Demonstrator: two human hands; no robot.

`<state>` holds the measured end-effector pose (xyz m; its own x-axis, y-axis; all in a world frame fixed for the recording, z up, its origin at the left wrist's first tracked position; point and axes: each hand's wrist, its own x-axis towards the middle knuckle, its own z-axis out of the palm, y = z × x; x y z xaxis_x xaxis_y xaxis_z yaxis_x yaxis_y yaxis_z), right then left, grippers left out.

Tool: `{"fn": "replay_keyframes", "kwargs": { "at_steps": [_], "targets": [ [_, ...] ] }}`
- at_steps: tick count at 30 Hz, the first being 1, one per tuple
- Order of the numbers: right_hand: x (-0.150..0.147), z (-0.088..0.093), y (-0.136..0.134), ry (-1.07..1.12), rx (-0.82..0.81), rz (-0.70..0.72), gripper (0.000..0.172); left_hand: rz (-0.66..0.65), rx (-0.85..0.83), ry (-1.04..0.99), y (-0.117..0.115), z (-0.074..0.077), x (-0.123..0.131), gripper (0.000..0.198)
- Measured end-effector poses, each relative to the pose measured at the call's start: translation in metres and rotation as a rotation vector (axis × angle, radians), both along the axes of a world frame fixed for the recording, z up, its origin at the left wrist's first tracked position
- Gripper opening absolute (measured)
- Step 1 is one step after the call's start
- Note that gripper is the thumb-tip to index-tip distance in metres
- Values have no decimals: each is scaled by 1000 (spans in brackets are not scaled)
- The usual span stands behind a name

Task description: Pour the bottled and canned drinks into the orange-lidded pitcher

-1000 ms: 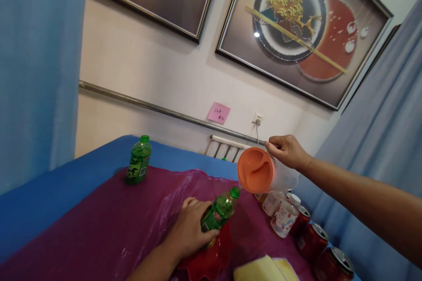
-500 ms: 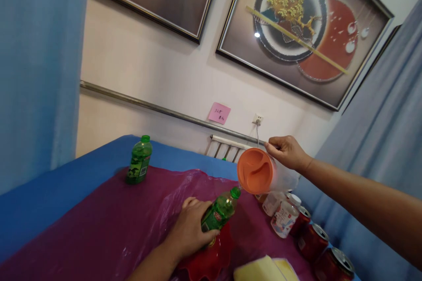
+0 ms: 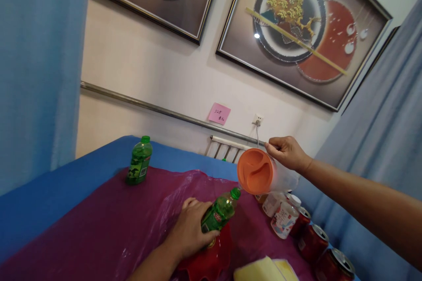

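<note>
My left hand (image 3: 189, 228) grips a green plastic bottle (image 3: 220, 210) by its body, standing it in a red wavy-edged dish (image 3: 211, 257). My right hand (image 3: 287, 153) holds a clear jug with an orange lid (image 3: 259, 172) tipped on its side, the spout right above the bottle's green neck (image 3: 235, 193). Whether liquid is running is too fine to see.
A second green bottle (image 3: 139, 160) stands at the far left on the purple plastic sheet (image 3: 99, 224) over a blue table. Clear small bottles (image 3: 282, 215) and several red cans (image 3: 313, 241) line the right edge. Yellow sponges (image 3: 263, 270) lie at the front. Blue curtains hang on both sides.
</note>
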<state>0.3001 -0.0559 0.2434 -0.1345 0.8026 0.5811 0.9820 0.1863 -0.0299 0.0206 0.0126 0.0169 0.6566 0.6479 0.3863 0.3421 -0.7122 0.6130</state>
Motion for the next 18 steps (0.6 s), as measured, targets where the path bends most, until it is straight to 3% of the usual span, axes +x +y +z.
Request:
{"fn": "replay_keyframes", "kwargs": {
  "at_steps": [18],
  "targets": [
    [-2, -1, -1, -23, 0, -9, 43, -6, 22, 29, 0, 1, 0, 44]
  ]
}}
